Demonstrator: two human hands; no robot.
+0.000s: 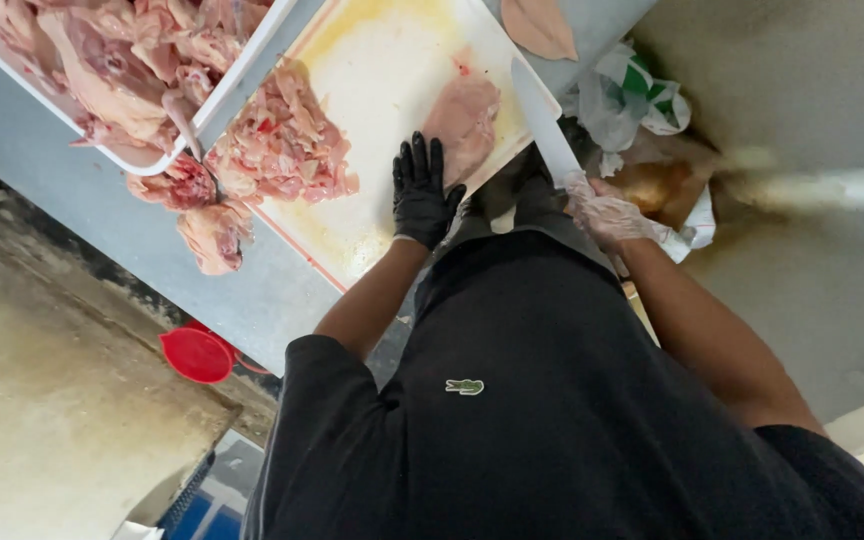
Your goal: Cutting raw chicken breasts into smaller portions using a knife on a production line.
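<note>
My left hand (420, 192), in a black glove, lies flat on a white cutting board (382, 50) with its fingers spread a little. Its fingertips touch the near edge of a pale raw chicken fillet (464, 118). My right hand (607, 215), in a clear plastic glove, grips the handle of a long knife. The knife's blade (544, 125) points away from me along the right edge of the board, just right of the fillet.
A heap of cut raw chicken (282, 140) covers the board's left side. A white tray (237, 70) of chicken carcasses stands at the far left, with loose pieces (214, 232) on the grey table. Another fillet (540, 25), crumpled plastic bags (632, 95), a red bowl (197, 353) on the floor.
</note>
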